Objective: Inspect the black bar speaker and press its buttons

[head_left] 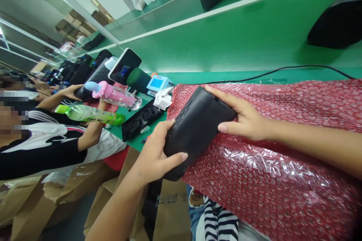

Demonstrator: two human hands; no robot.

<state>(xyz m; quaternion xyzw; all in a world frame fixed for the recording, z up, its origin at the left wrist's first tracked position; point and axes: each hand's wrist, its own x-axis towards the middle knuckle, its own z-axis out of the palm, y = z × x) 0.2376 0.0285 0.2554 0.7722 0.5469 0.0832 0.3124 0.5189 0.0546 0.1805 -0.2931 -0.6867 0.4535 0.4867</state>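
Note:
I hold a long black plastic housing (195, 128) with both hands over a sheet of red bubble wrap (271, 165) that covers the green bench. My left hand (154, 154) wraps its near end, thumb across the front face. My right hand (244, 116) grips the far end, fingers along its top edge and thumb on the side. The housing lies tilted, resting on the bubble wrap.
To the left lie a pink bottle (115, 96), a green bottle (90, 115), a phone on a stand (124, 66), a small blue-screened device (157, 83), a white cloth (162, 99) and another black housing (141, 118). A co-worker's arm (85, 135) reaches there. Black cable (283, 69), cardboard boxes (169, 211) below.

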